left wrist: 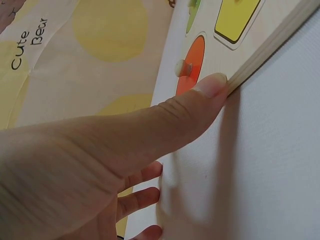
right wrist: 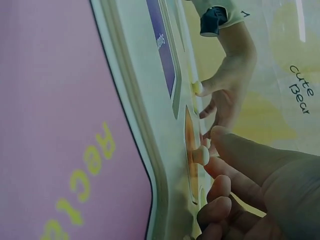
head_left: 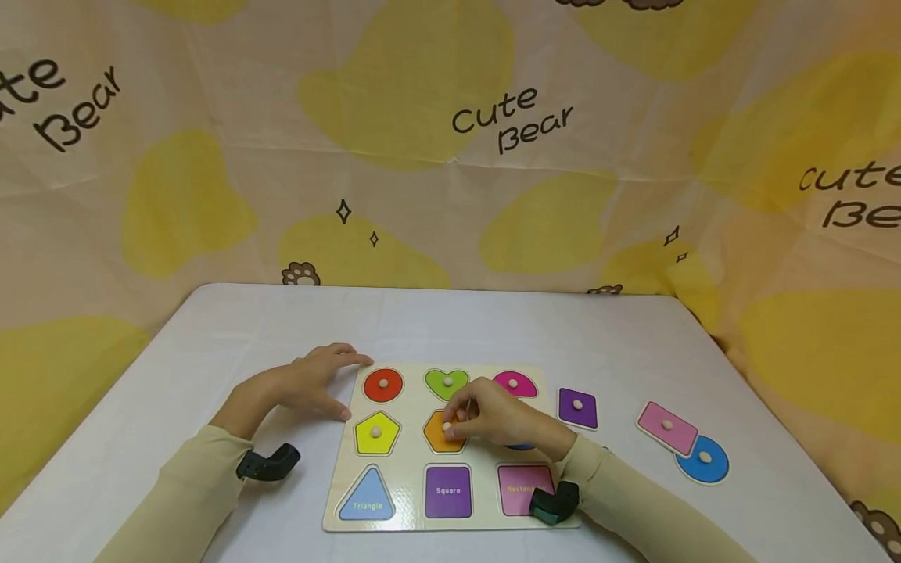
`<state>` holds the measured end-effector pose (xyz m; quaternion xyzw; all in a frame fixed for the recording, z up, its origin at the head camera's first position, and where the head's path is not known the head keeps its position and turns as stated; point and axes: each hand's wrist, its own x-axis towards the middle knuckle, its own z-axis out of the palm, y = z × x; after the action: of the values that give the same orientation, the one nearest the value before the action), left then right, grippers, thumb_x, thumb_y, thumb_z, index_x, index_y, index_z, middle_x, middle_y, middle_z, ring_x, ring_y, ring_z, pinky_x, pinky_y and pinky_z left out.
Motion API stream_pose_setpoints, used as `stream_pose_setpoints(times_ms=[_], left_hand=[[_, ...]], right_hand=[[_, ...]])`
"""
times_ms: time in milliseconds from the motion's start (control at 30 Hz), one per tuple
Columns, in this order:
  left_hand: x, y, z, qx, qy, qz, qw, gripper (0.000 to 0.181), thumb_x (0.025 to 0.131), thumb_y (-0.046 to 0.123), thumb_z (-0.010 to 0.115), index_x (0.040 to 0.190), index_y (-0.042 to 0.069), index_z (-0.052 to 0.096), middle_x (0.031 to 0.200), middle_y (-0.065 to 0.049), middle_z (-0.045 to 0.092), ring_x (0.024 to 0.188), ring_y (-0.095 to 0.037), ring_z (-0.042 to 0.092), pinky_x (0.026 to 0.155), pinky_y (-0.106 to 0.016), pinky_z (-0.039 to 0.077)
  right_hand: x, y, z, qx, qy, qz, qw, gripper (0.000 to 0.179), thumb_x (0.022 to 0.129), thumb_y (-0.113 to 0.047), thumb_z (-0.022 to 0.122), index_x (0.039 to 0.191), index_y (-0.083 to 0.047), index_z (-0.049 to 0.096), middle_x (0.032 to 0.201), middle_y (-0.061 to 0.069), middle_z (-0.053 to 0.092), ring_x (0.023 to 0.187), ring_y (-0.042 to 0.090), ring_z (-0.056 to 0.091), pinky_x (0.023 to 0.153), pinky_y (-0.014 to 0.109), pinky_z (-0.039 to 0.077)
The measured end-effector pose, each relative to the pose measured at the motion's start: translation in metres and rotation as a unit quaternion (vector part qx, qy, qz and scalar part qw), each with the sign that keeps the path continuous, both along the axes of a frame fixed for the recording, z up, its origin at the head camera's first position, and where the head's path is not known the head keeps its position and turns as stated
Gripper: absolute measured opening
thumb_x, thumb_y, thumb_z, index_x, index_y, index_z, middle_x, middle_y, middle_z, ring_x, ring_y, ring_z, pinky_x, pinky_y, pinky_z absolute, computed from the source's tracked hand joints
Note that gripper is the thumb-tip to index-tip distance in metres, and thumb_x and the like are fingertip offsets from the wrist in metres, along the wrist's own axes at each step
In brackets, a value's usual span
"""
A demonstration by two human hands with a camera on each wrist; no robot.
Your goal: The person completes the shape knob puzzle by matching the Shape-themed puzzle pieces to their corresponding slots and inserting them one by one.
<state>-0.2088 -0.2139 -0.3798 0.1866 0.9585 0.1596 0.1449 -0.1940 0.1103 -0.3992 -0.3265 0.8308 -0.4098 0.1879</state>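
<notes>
From the lower left, the left hand (left wrist: 100,150) touches a pale wooden board (left wrist: 270,27) with its thumb; an orange-red rounded piece (left wrist: 198,57) sits upper centre, a yellow angular piece (left wrist: 236,19) top right.

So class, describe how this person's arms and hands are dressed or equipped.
Both the left hand and right hand are ungloved. The left sleeve and right sleeve are long, plain beige. A small, black, bent device sits at each wrist: left device, right device. No cables show.

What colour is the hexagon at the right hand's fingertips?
Orange; the hexagon shows best in the head view.
</notes>
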Motion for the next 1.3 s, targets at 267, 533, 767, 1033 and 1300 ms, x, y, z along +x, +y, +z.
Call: stream_pose_setpoints(times_ms=[267, 533, 767, 1033, 1300], left_hand=[[0.001, 0.001, 0.002, 0.002, 0.0, -0.002, 1.0, 0.087, 0.071, 0.042, 0.09, 0.147, 0.023, 0.052, 0.155, -0.022, 0.042, 0.142, -0.049, 0.036, 0.104, -0.077, 0.039], [0.0, 0.001, 0.0, 0.004, -0.003, -0.002, 1.0, 0.086, 0.071, 0.041, 0.09, 0.147, 0.023, 0.053, 0.155, -0.022, 0.042, 0.142, -0.049, 0.036, 0.105, -0.075, 0.04], [0.0, 0.001, 0.0, 0.004, -0.006, 0.003, 1.0, 0.086, 0.071, 0.04, 0.09, 0.147, 0.024, 0.052, 0.155, -0.022, 0.042, 0.143, -0.048, 0.035, 0.106, -0.075, 0.039], [0.001, 0.0, 0.001, 0.008, -0.006, 0.0, 1.0, 0.087, 0.071, 0.041, 0.09, 0.147, 0.024, 0.052, 0.156, -0.022, 0.041, 0.143, -0.049, 0.035, 0.107, -0.075, 0.039], [0.001, 0.0, 0.001, 0.007, -0.007, 0.001, 0.9999, 0.086, 0.071, 0.041, 0.09, 0.147, 0.024, 0.052, 0.156, -0.022, 0.04, 0.143, -0.049, 0.034, 0.106, -0.075, 0.039]], right_hand=[[-0.002, 0.005, 0.008, 0.002, 0.013, 0.015, 0.9998, 0.013, 0.088, -0.02, 0.079, 0.094, -0.009, 0.077, 0.075, -0.004, 0.057, 0.064, 0.005, 0.049, 0.057, 0.014, 0.04], [-0.008, 0.015, 0.015, -0.016, 0.034, 0.025, 0.999, 0.018, 0.09, -0.019, 0.077, 0.1, -0.003, 0.076, 0.079, 0.002, 0.063, 0.061, 0.007, 0.051, 0.055, 0.016, 0.044], [-0.009, 0.02, 0.023, -0.008, 0.041, 0.013, 0.999, 0.019, 0.092, -0.02, 0.075, 0.102, -0.003, 0.074, 0.081, 0.002, 0.061, 0.061, 0.007, 0.051, 0.056, 0.017, 0.046], [-0.012, 0.023, 0.028, -0.008, 0.047, 0.004, 0.9988, 0.019, 0.092, -0.018, 0.074, 0.104, -0.003, 0.075, 0.082, 0.002, 0.061, 0.059, 0.005, 0.048, 0.053, 0.016, 0.042], [-0.015, 0.027, 0.032, -0.009, 0.045, -0.01, 0.9989, 0.021, 0.093, -0.018, 0.074, 0.105, -0.001, 0.075, 0.085, 0.004, 0.062, 0.06, 0.007, 0.05, 0.054, 0.017, 0.043]])
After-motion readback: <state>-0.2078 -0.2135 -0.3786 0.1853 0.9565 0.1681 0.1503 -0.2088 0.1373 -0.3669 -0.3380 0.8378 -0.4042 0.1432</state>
